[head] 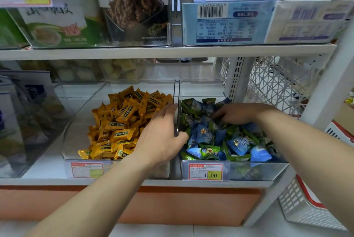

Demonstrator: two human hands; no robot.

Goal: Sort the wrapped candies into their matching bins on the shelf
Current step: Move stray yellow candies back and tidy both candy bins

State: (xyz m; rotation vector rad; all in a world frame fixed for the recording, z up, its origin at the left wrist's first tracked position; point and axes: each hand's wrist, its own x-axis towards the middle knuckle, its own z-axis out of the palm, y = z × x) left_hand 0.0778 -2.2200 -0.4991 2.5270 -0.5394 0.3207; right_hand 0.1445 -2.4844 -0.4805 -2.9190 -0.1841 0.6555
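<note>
The blue and green candies (220, 140) are heaped in the right bin (258, 171) at the shelf (134, 182) front edge. The right hand (239, 114) is dug into them (its hold cannot be told). The left hand (162, 137) is laid straight-fingered along the dividing wall. Wrappers are judged light and slippery; a crimped end should be pinched.

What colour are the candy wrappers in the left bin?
Orange-yellow wrappers with dark print; head view.

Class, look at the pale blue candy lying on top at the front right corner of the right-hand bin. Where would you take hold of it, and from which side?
Pinch the pale blue candy across its puffed middle, probably from above and the front: it lies uppermost, by the low front wall of the bin, which is open upward.
</note>
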